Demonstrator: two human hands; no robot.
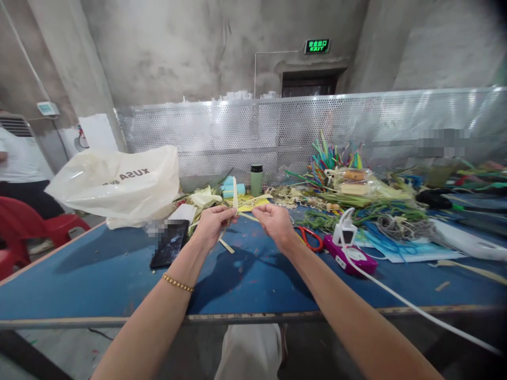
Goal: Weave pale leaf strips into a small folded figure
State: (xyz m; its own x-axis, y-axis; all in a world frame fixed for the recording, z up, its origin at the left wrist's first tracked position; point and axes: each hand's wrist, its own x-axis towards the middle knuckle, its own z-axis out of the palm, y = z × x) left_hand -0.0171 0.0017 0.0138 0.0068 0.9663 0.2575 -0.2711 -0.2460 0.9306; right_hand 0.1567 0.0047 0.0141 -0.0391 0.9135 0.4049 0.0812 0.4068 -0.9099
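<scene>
L hand (pixel 216 221) & R hand (pixel 275 224) both pinch pale leaf strips (pixel 235 195) btwn thumb & fingers, just above blue table (pixel 245 290); tablet (pixel 171 244) at left, purple socket block (pixel 358 259) w/ white plug (pixel 345 233) at right.

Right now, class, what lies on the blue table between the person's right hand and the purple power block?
In the head view, a red looped handle lies between the right hand and the purple power block.

Green btl (pixel 256 184) w/ blk cap (pixel 256 168) nr perf. panel (pixel 198 126); exit sign (pixel 317 46) (lit) above doorway (pixel 309 86).
</scene>
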